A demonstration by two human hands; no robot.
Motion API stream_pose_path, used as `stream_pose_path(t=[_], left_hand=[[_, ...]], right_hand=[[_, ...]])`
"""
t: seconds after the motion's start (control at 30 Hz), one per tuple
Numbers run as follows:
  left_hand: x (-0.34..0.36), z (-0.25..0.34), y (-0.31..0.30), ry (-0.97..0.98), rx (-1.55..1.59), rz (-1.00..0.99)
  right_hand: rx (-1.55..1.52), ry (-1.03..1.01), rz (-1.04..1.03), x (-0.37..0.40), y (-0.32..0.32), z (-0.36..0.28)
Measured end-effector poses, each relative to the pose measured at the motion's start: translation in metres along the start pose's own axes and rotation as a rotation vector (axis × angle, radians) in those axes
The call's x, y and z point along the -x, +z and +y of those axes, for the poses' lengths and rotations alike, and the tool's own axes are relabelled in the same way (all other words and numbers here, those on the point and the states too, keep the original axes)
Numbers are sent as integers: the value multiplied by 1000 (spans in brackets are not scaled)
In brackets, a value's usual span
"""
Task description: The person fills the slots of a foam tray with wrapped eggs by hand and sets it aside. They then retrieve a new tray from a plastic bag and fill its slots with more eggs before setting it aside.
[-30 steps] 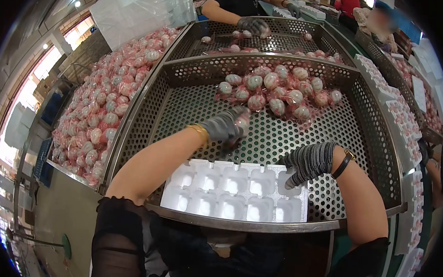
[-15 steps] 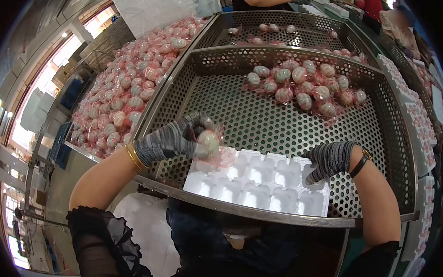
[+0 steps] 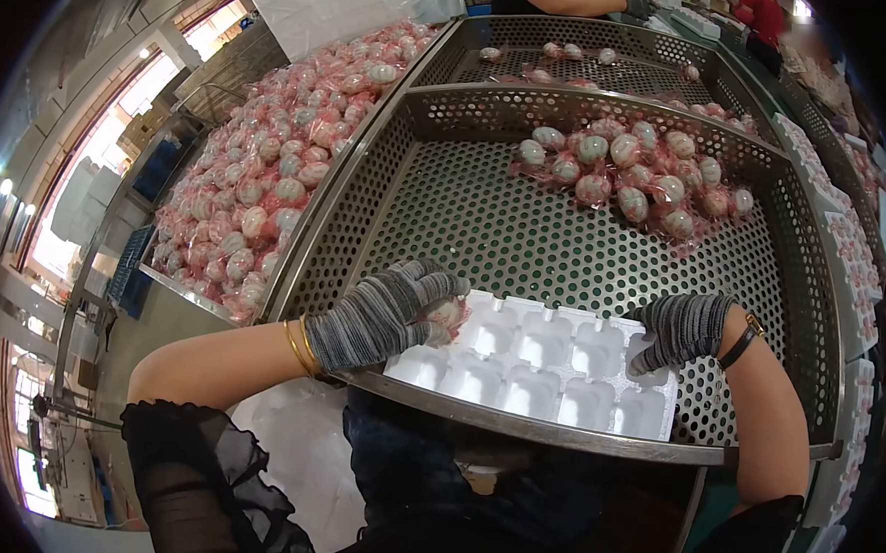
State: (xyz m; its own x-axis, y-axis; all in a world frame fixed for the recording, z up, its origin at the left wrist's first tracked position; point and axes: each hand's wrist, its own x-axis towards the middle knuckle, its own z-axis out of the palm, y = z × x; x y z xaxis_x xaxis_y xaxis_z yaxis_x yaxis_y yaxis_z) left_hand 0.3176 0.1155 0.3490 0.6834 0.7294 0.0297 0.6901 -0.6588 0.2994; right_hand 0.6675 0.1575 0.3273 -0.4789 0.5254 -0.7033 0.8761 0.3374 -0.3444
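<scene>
A white foam egg tray (image 3: 558, 368), moulded with two rows of five pockets, lies open side up along the near edge of a perforated metal bin (image 3: 457, 207). Its whole near row and the other far-row pockets in view are bare. At its far left corner pocket is a pale egg (image 3: 445, 317) in clear, red-printed film, mostly hidden; whether it sits fully in the pocket cannot be told.

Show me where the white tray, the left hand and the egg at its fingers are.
White tray (image 3: 540, 366): head view, bare surface between its two rows.
Left hand (image 3: 377, 319): head view, back of the glove.
Egg (image 3: 448, 318): head view, wrapped side showing between the fingers.
</scene>
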Motion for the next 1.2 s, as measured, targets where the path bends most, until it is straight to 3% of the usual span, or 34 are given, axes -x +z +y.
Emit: stream_pose_path(t=[0.17, 0.27, 0.37, 0.47, 0.57, 0.67, 0.7, 0.77, 0.8, 0.9, 0.93, 1.0, 1.03, 1.13, 1.2], left_hand=[[7, -5, -13, 7, 293, 22], [0, -7, -11, 19, 194, -25], [-10, 6, -16, 113, -215, -270], [-12, -12, -8, 326, -103, -178], [-18, -28, -13, 322, -7, -206], [-18, -54, 36, 153, 584, -198], [-17, -55, 36, 223, 243, -236], [-28, -26, 7, 368, -452, -287], [-31, -31, 11, 384, -465, -232], [-51, -48, 8, 474, -464, -68], [-67, -51, -6, 221, -33, -309], [-104, -67, -34, -321, 837, -760], [-125, -108, -32, -121, 797, -662], [-197, -102, -25, -525, 635, -268], [-238, -142, 10, -468, 369, -89]], right_hand=[[1, 3, -7, -5, 3, 6], [-16, -26, 35, -7, 6, 9], [-28, 13, 21, 0, 2, 1], [-9, 114, -37, 1, -3, -7], [14, 82, -5, 1, -1, -5], [-21, 35, 51, -2, 4, 3], [59, -13, 105, -6, 8, 8], [39, 88, -22, -1, -3, -7], [39, 89, -49, -1, -4, -6], [66, 10, 215, -3, -12, 12], [-14, -10, 285, -6, -12, 25], [-137, 35, 193, -2, -12, 24], [-130, 22, 175, -4, -8, 27], [18, 17, 178, 2, -9, 16], [82, -9, 195, 3, -4, 14]])
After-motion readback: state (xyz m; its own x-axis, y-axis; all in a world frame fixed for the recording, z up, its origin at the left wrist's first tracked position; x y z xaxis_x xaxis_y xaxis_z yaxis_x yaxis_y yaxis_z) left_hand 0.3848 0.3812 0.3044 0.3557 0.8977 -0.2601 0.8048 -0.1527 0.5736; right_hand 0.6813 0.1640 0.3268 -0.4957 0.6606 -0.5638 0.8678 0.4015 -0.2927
